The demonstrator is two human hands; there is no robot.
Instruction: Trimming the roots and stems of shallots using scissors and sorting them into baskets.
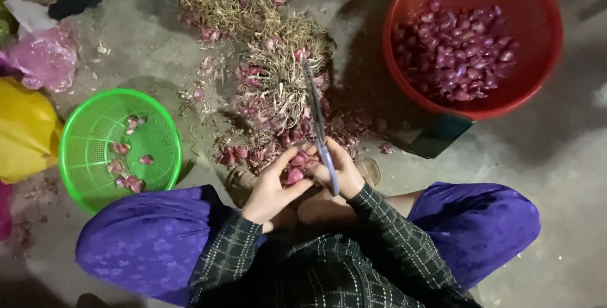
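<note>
Both hands (306,178) meet: left pinches a shallot (294,176), right grips upright scissors (319,128).

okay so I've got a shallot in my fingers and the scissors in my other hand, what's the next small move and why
Probably bring the scissors down to the shallot pinched in your left hand and snip its end. The blades point away toward the untrimmed pile, held in your right hand, and the red basin holds only clean bulbs.

Two baskets (120,147), perhaps countless shallots (452,55)
</note>
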